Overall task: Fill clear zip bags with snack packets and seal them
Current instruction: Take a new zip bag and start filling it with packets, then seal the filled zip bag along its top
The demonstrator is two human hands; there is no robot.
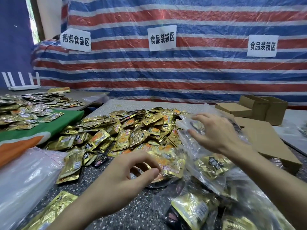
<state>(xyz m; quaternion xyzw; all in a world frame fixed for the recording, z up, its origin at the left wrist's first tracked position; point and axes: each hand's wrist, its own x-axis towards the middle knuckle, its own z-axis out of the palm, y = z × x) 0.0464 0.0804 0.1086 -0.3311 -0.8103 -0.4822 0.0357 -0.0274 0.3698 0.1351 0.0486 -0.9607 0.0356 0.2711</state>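
A big heap of gold snack packets (132, 130) covers the speckled table (129, 209). My right hand (216, 130) pinches the top edge of a clear zip bag (199, 151) that holds a few packets. My left hand (126, 173) pinches gold packets (171, 166) at the bag's left side, at the near edge of the heap. Filled clear bags (207, 211) lie in front of me at the lower right.
A stack of empty clear bags (25, 176) lies at the lower left. Flat and folded cardboard boxes (265, 138) stand to the right. A second table with a green cloth (41, 123) carries more packets at the left. A striped tarp with paper signs hangs behind.
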